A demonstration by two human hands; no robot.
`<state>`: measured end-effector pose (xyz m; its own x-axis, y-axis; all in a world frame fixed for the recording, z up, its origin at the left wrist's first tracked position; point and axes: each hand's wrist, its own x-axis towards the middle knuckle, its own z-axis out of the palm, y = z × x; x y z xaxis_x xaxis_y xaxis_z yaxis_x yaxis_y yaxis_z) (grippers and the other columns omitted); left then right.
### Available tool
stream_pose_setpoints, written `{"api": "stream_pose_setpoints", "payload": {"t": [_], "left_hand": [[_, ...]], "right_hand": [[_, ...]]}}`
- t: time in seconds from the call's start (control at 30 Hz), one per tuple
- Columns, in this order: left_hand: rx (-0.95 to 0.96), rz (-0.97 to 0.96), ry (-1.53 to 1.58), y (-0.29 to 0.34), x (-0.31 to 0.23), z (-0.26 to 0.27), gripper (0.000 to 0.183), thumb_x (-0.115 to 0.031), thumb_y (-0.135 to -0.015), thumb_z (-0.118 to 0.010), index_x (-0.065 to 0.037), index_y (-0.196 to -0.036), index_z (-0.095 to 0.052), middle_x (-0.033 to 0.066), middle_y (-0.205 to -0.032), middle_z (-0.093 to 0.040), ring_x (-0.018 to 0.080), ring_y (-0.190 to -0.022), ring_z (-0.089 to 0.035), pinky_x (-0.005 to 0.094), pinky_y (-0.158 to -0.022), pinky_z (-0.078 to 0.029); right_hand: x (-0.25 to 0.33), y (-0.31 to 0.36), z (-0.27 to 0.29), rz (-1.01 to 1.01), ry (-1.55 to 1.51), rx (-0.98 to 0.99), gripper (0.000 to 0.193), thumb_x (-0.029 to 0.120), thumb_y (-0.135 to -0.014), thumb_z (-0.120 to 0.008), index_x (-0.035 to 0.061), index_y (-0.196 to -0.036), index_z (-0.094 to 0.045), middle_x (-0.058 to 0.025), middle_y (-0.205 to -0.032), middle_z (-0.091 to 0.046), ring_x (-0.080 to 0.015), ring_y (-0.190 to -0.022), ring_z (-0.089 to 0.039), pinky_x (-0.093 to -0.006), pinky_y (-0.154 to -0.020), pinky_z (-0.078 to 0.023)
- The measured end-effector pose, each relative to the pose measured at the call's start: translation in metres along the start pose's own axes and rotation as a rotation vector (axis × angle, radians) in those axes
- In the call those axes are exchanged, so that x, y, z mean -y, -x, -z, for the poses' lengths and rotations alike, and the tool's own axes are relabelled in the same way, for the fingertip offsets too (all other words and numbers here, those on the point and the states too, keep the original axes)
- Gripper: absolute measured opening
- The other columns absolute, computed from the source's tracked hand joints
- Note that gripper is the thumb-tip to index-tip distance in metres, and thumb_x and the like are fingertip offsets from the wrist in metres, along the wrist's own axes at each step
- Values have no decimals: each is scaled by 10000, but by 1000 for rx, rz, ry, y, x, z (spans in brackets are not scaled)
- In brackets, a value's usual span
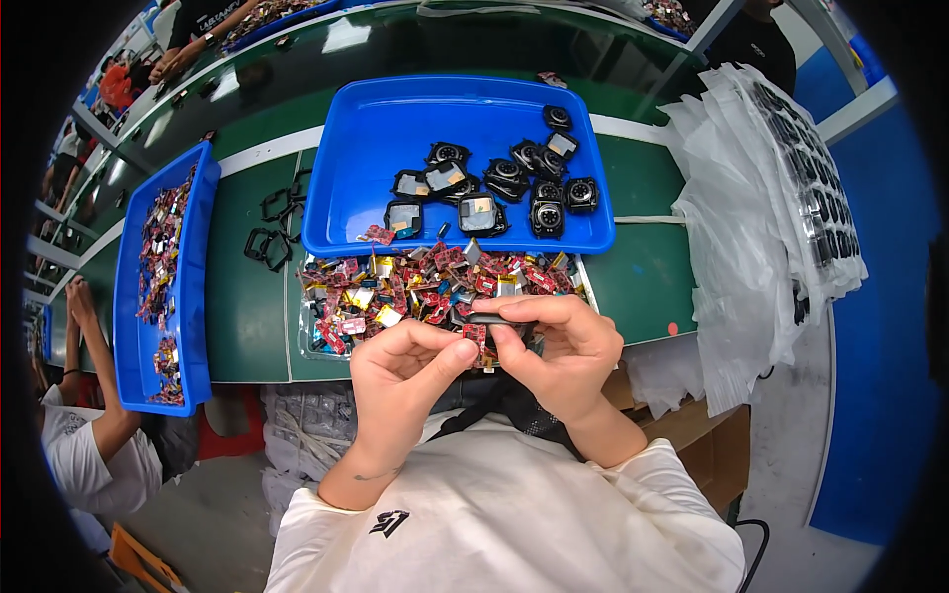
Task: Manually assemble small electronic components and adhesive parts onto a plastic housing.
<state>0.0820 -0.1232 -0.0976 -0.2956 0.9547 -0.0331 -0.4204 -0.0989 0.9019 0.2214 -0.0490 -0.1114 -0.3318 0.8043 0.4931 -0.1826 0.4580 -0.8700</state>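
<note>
green bench [247,306] | blue trays [395,128] [133,326] | black frames [272,242] | bag stack [771,188]

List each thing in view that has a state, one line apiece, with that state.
Left hand: closed, pinching a small red part.
Right hand: closed around a black housing.
Large blue tray: partly filled, black housings along its right and front.
Clear tray: heaped with small red and silver parts.
Left blue tray: part full of small mixed parts.
Black frames: loose on the green table.
Plastic bags: stacked at the right.
</note>
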Motion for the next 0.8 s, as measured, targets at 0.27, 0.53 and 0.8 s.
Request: {"api": "stream_pose_setpoints", "payload": {"t": [0.27, 0.53, 0.8], "left_hand": [[-58, -83, -237, -2, 0, 1, 151, 17, -737, -751, 30, -836, -637, 76, -809, -668, 102, -741, -628, 221, -693, -508], [51, -320, -552, -4, 1, 10, 122, -6, -689, -773, 20, -770, -685, 98, -729, -680, 135, -638, -646, 231, -600, -509], [493, -58, -397, -9, -14, 21, 110, -5, -729, -742, 14, -834, -715, 99, -731, -685, 127, -670, -641, 223, -601, -487]], "right_hand": [[6, -1, 5, -81, -156, 103, 199, -120, -730, -657, -60, -890, -554, -240, -918, -654, -262, -872, -665, -353, -759, -555], [7, -16, 20, 279, 151, 297, 233, -27, -674, -721, 27, -896, -679, -92, -824, -675, -209, -643, -637, -298, -555, -506], [24, -30, 46, 84, -48, 811, 221, -1, -709, -695, -22, -929, -687, -112, -799, -693, -221, -640, -667, -290, -525, -524]]}}
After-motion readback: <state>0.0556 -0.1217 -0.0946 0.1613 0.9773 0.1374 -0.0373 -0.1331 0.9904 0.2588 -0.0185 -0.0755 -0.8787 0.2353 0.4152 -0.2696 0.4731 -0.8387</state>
